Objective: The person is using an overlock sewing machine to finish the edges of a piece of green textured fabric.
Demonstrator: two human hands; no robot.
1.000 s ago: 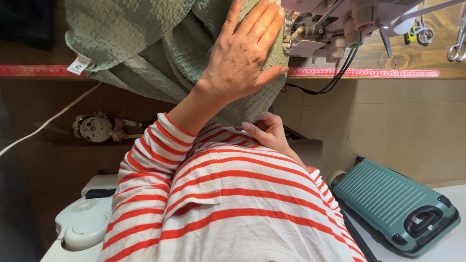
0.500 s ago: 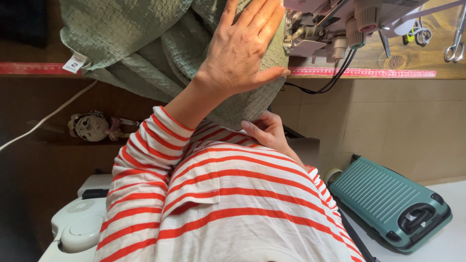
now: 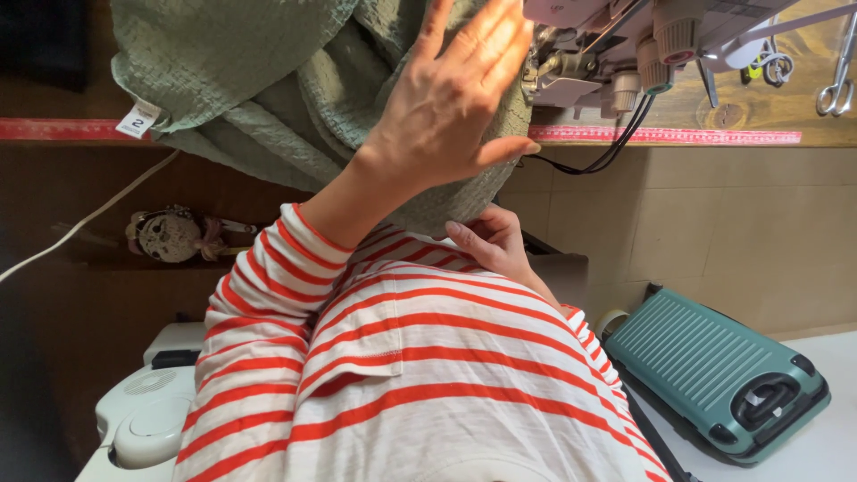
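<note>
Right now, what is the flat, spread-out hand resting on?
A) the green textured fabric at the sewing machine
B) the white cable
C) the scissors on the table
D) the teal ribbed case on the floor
A: the left hand lies open and flat on the green fabric, right beside the sewing machine.

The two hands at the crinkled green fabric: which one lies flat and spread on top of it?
The left hand, fingers spread over the green fabric beside the sewing machine. The right hand is curled at the fabric's lower edge.
</note>
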